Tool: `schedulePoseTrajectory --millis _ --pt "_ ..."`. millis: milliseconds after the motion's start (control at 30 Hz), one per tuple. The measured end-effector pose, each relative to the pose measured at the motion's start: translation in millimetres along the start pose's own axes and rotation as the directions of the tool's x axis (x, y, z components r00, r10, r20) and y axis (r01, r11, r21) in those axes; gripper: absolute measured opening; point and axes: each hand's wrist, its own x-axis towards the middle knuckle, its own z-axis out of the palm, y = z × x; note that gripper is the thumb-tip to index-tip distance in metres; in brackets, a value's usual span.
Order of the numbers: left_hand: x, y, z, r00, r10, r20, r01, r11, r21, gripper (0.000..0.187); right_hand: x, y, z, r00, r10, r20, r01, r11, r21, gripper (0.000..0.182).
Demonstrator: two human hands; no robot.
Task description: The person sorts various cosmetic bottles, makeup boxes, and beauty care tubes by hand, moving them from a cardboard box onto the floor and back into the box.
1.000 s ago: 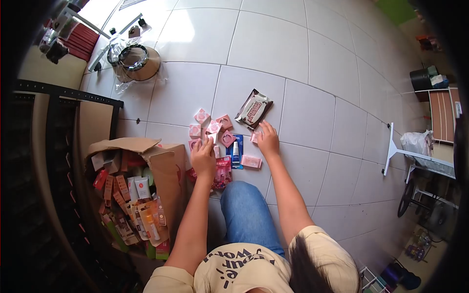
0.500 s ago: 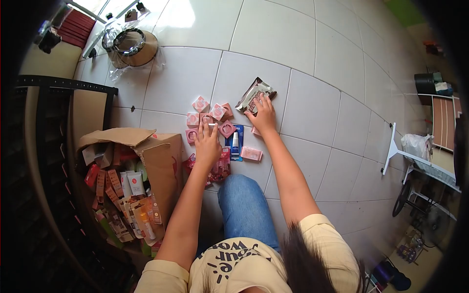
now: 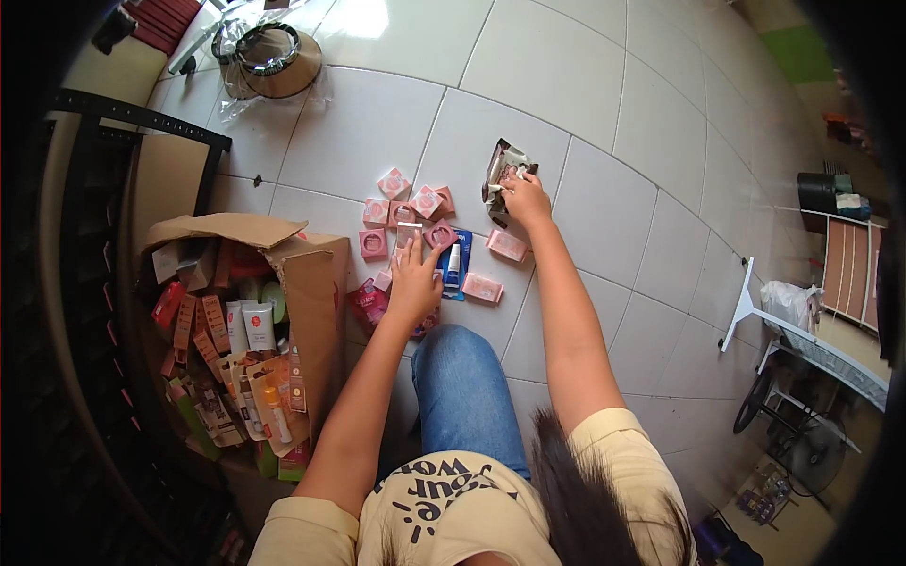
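Note:
My left hand point(image 3: 415, 278) is over the cluster of small pink boxes point(image 3: 375, 243), its fingers apart and its fingertips at a pink box with a white edge point(image 3: 409, 229). Beside its fingers lies a blue blister card holding a white tube point(image 3: 455, 261). Partly under the wrist is a dark pink packet point(image 3: 368, 300). Farther out, my right hand point(image 3: 526, 200) is closed on a shiny brown-and-white packet point(image 3: 497, 174), which is bunched and tilted up on its edge. Two longer pink boxes point(image 3: 508, 245) lie between my arms.
On my left stands an open cardboard box point(image 3: 316, 321) packed with tubes and cosmetic cartons, beside a black rack point(image 3: 142, 127). A plastic-wrapped, brown round item point(image 3: 293, 71) sits at the back left. A white metal frame point(image 3: 741, 304) and a fan point(image 3: 816, 457) stand to the right.
My right hand has closed on the brown-and-white packet, which lay flat before, and tilted it up. My left hand has shifted slightly to the right, its fingers still apart over the boxes.

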Motion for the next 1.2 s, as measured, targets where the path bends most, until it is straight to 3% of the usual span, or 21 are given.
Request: schedulePoseTrajectory --millis 133,167,267,300,367,500,600,667,733,800,867,933,967,1067,1100,1200 --pt "-12 7 -10 0.994 -0.016 0.105 0.023 0.997 -0.069 0.057 10 4 -4 0.991 0.021 0.133 -0.027 0.999 0.042 0.032" --pt "-17 11 -17 0.997 0.008 0.074 -0.002 0.996 -0.085 0.050 9 5 -2 0.998 -0.048 0.045 0.042 0.991 0.130 0.030" --pt "-39 16 -34 0.997 0.044 0.058 -0.028 0.967 -0.255 0.048 7 6 -10 0.995 0.081 0.063 -0.101 0.881 0.462 0.027" --pt "-50 24 -50 0.997 0.028 0.065 -0.008 0.957 -0.290 0.044 1 3 -7 0.992 0.081 -0.094 -0.035 0.910 0.414 0.025" --pt "-74 41 -81 0.995 0.097 0.010 -0.086 0.920 -0.381 0.041 -11 -4 -1 0.977 0.065 -0.204 0.040 0.880 0.473 0.024" --pt "-136 65 -159 0.962 0.259 -0.090 -0.273 0.865 -0.420 0.035 -59 -59 -4 0.980 -0.094 -0.177 0.189 0.725 0.663 0.024" --pt "-182 66 -207 0.890 0.404 -0.209 -0.453 0.831 -0.322 0.037 -105 -126 -36 0.909 -0.312 -0.277 0.417 0.669 0.615 0.023" --pt "-207 60 -233 0.846 0.416 -0.335 -0.492 0.850 -0.187 0.031 -143 -183 -66 0.873 -0.384 -0.299 0.471 0.511 0.719 0.020" --pt "-232 46 -261 0.813 0.402 -0.421 -0.468 0.881 -0.062 0.026 -175 -236 -89 0.758 -0.479 -0.443 0.640 0.417 0.645 0.018" --pt "-257 25 -279 0.775 0.304 -0.554 -0.339 0.940 0.040 0.025 -203 -280 -108 0.595 -0.581 -0.555 0.800 0.366 0.475 0.018" --pt "-280 1 -289 0.724 0.168 -0.669 -0.173 0.983 0.060 0.027 -225 -316 -112 0.554 -0.669 -0.495 0.820 0.336 0.463 0.015" --pt "-299 -25 -298 0.673 0.060 -0.737 -0.011 0.997 0.072 0.027 -243 -346 -112 0.667 -0.717 -0.202 0.684 0.483 0.546 0.014" --pt "-309 -37 -300 0.650 0.012 -0.760 0.067 0.995 0.073 0.026 -244 -353 -101 0.676 -0.728 -0.113 0.673 0.547 0.498 0.020" --pt "-335 -55 -304 0.603 -0.127 -0.788 0.207 0.978 0.000 0.025 -254 -365 -90 0.751 -0.660 -0.003 0.653 0.744 0.141 0.029" --pt "-342 -58 -304 0.591 -0.175 -0.787 0.241 0.970 -0.035 0.024 -259 -366 -89 0.765 -0.645 -0.007 0.636 0.752 0.174 0.041" --pt "-355 -62 -298 0.592 -0.244 -0.768 0.261 0.960 -0.104 0.024 -296 -369 -96 0.859 -0.511 -0.039 0.502 0.823 0.267 0.053"
